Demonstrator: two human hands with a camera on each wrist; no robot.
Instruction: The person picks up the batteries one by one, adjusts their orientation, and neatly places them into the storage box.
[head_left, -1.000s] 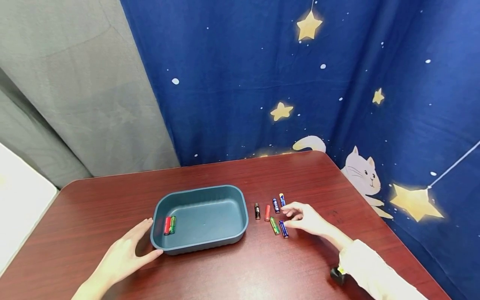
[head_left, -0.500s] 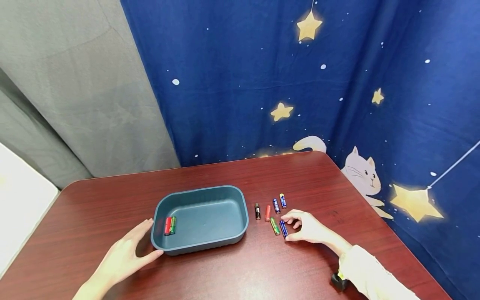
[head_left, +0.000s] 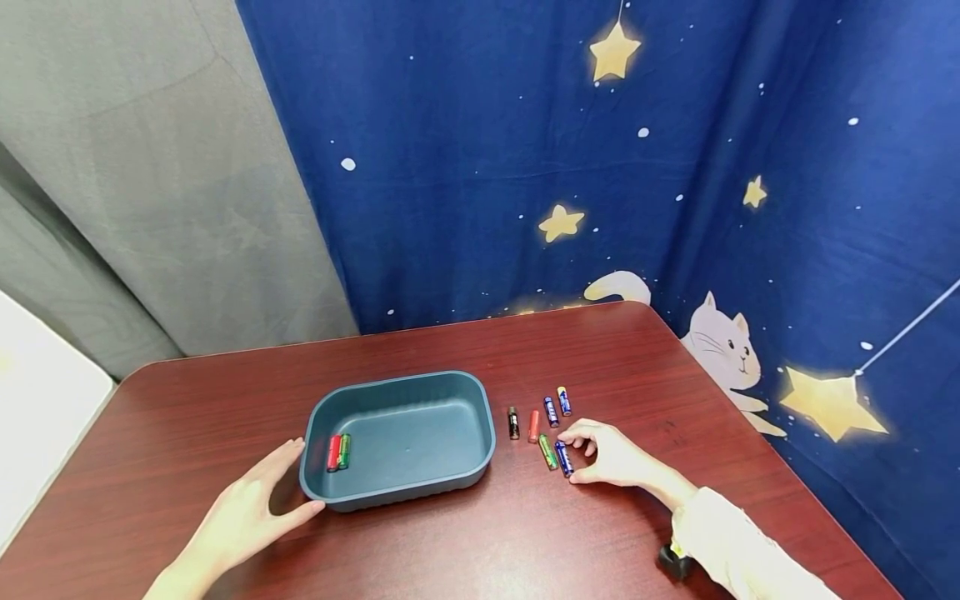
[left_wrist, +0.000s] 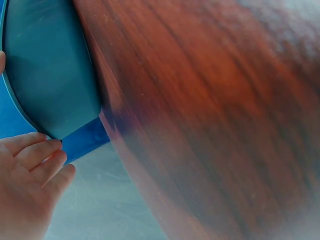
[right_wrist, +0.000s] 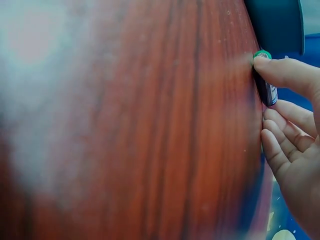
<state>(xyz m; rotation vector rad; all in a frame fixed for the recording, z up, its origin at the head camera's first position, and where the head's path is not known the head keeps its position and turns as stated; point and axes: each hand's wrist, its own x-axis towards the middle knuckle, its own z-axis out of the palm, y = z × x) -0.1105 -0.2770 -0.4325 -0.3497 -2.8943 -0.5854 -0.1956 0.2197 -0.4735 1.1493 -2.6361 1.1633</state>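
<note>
A dark teal plastic bin sits on the table, with a red battery and a green battery side by side at its left end. My left hand touches the bin's left corner, thumb and fingers spread along the rim. To the right of the bin, my right hand pinches a dark blue battery lengthwise between thumb and forefinger; the battery lies at the tabletop. Right beside it is a green-and-yellow battery. The right wrist view shows the thumb at the battery's near end.
Farther back lie a black battery, an orange-red battery, a blue battery and a blue battery with a yellowish end. The reddish-brown table ends at a blue star-patterned curtain and a grey curtain.
My right hand has come down and nearer the body, from over the batteries onto the dark blue one, its thumb and forefinger now at the ends. The left hand has stayed at the bin.
</note>
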